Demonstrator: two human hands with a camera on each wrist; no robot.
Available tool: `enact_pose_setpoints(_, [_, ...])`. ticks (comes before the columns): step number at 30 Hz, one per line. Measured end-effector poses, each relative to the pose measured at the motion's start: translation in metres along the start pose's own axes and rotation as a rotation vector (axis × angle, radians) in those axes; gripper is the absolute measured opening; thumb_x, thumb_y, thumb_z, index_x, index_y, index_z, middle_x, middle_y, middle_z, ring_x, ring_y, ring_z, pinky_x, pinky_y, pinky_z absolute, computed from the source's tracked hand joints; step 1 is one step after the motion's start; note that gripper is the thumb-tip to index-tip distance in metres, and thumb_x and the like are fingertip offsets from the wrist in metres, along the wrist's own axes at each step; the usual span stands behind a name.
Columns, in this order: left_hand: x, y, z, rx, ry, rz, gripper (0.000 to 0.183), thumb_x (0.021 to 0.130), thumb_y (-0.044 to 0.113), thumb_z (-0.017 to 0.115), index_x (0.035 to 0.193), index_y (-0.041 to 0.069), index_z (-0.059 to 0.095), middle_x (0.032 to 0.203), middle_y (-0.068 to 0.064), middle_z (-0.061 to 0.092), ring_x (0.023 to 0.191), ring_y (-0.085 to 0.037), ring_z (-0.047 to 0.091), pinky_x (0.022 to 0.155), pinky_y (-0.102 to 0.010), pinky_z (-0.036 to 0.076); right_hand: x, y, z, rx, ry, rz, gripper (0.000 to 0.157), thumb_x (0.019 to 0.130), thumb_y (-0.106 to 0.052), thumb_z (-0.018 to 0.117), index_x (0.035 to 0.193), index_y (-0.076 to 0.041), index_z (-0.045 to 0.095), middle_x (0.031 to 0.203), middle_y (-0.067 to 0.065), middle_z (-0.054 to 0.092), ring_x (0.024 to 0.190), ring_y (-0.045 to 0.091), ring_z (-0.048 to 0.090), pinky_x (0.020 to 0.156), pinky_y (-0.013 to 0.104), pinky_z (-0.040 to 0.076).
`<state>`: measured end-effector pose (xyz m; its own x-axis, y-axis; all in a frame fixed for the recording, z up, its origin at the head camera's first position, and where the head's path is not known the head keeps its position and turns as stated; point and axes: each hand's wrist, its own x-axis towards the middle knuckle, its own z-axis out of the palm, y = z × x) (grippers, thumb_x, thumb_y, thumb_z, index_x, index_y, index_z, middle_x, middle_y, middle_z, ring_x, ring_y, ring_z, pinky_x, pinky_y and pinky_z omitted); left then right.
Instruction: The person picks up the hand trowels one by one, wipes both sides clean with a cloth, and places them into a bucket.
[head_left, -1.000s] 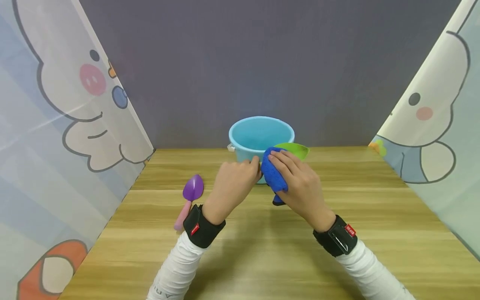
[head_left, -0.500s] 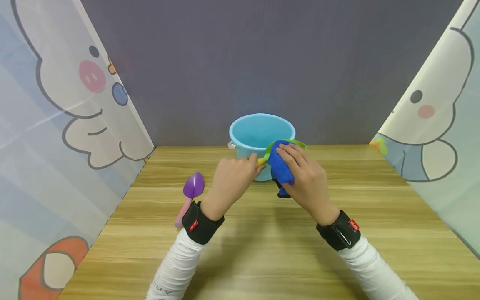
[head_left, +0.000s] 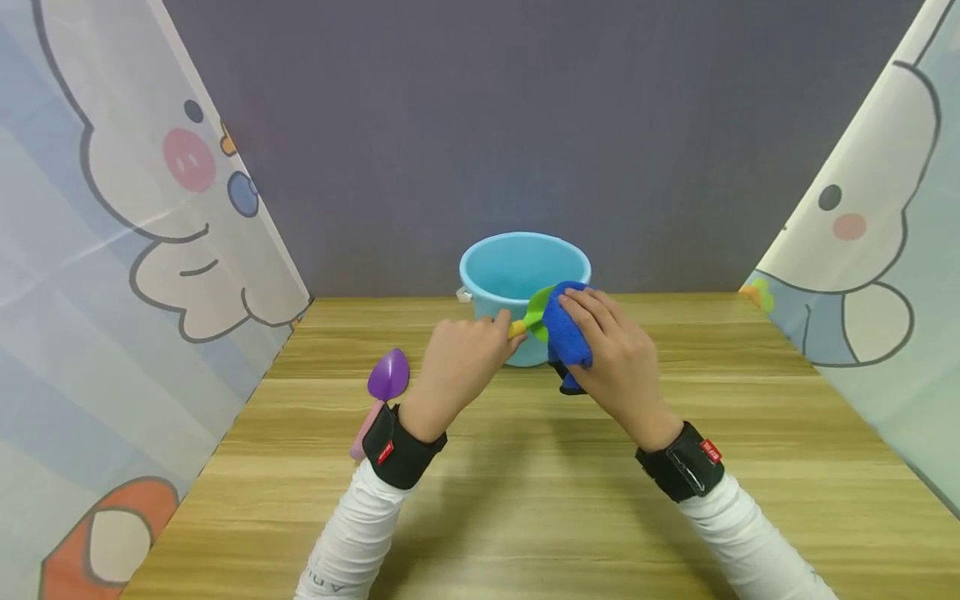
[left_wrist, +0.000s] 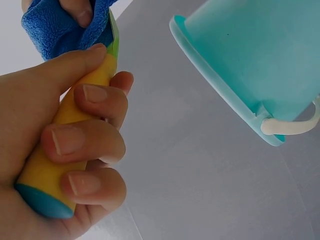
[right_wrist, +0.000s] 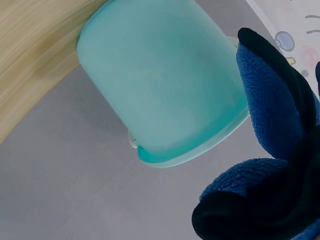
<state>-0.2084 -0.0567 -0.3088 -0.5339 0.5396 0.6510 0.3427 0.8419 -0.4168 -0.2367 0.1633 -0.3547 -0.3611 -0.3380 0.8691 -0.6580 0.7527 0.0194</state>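
Note:
My left hand (head_left: 461,367) grips the yellow handle (left_wrist: 72,107) of a toy shovel, its fingers curled round it and thumb along the top. The shovel's green blade (head_left: 536,310) points right, partly covered by a blue cloth (head_left: 566,333). My right hand (head_left: 618,362) holds this black-edged cloth bunched against the blade, fingers bent over it. In the right wrist view the folded cloth (right_wrist: 270,95) hides the fingers. Behind both hands stands a light blue bucket (head_left: 491,302), upright, with a white handle (left_wrist: 290,126).
A second toy shovel with a purple blade (head_left: 389,375) and pink handle lies on the wooden table (head_left: 517,517), left of my left hand, its handle partly behind my wrist. A grey wall (head_left: 525,125) rises behind the bucket. Printed cartoon curtains (head_left: 97,333) flank the table.
The cloth and my right hand have shifted slightly right along the blade. More of the green blade and yellow handle shows now. My left hand still grips the handle.

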Motion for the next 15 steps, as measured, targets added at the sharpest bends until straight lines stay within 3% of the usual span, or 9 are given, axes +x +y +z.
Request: enact_pose_setpoints(15, [0.0009, -0.0031, -0.0015, 0.007, -0.001, 0.004, 0.045, 0.097, 0.050, 0.065, 0.073, 0.015, 0.049, 0.059, 0.007, 0.018, 0.046, -0.007, 0.020, 0.048, -0.023, 0.011, 0.0016, 0.0036, -0.0056, -0.017, 0.034, 0.056, 0.072, 0.073, -0.010, 0.089, 0.139, -0.009, 0.059, 0.138, 0.014, 0.064, 0.128, 0.036, 0.060, 0.101, 0.056, 0.053])
